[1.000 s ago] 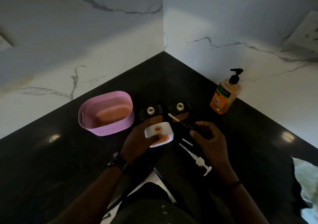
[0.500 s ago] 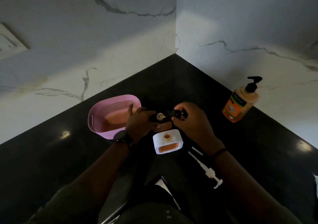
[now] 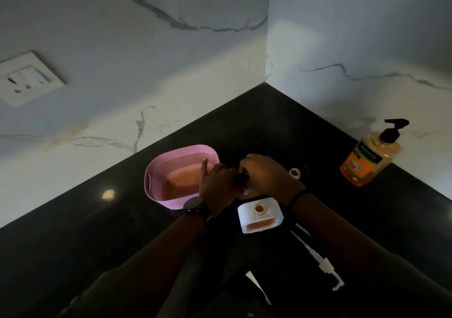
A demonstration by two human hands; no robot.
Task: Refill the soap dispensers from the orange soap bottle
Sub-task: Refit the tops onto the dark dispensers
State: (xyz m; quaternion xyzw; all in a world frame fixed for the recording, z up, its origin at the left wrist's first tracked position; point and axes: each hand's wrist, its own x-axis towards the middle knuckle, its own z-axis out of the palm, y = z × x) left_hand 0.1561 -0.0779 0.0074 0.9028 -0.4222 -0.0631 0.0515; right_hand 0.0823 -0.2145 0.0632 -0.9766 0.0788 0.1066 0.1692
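Observation:
The orange soap bottle (image 3: 367, 157) with a black pump stands at the right by the wall, away from both hands. A white dispenser (image 3: 260, 217) with an open neck and orange soap inside sits on the black counter just in front of my hands. My left hand (image 3: 216, 184) grips a black dispenser, mostly hidden under the hands. My right hand (image 3: 265, 174) is closed on a black pump cap (image 3: 241, 179) at that dispenser's top. A second black dispenser shows only its open white neck (image 3: 294, 172) behind my right wrist.
A pink perforated basket (image 3: 156, 171) stands just left of my hands. A white pump with its tube (image 3: 322, 266) lies on the counter near my right forearm. Marble walls meet in a corner behind; a socket plate (image 3: 27, 80) is on the left wall.
My left hand left the white dispenser and took hold of the black one. My right hand carried the black pump up from the counter onto that dispenser's neck.

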